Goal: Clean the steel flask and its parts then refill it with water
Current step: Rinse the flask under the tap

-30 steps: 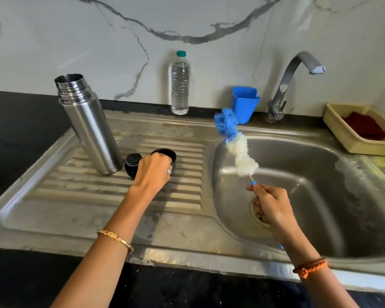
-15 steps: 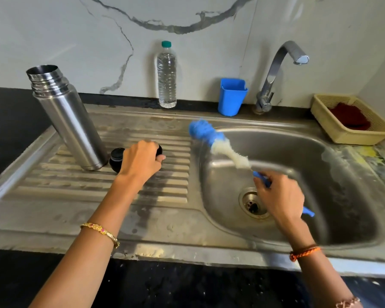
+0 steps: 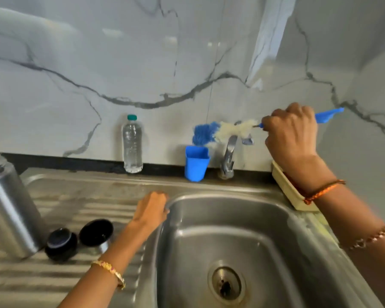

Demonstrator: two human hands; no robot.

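My right hand is raised in front of the marble wall, fingers curled tight round the blue handle of the brush, which lies nearly level with its blue-and-white bristle head pointing left, above the blue cup and across the top of the tap. I cannot tell whether the bristles touch the tap. My left hand rests on the rim of the sink at the basin's back left corner, fingers bent over the edge; it holds nothing that I can see. The flask stands open-mouthed on the ribbed draining board at the left edge of the surface, leaning in the wide-angle view. Just beside its base sit its two parts: the stopper, dark and round, and next to that on the right the cap, mouth up, dark inside with a steel wall. The two look to be touching or nearly so. A water bottle with a green top stands at the back edge against the wall, left of the cup. Behind my right wrist, at the right back corner, a cream basket shows partly. The drain lies low in the basin, near the front.
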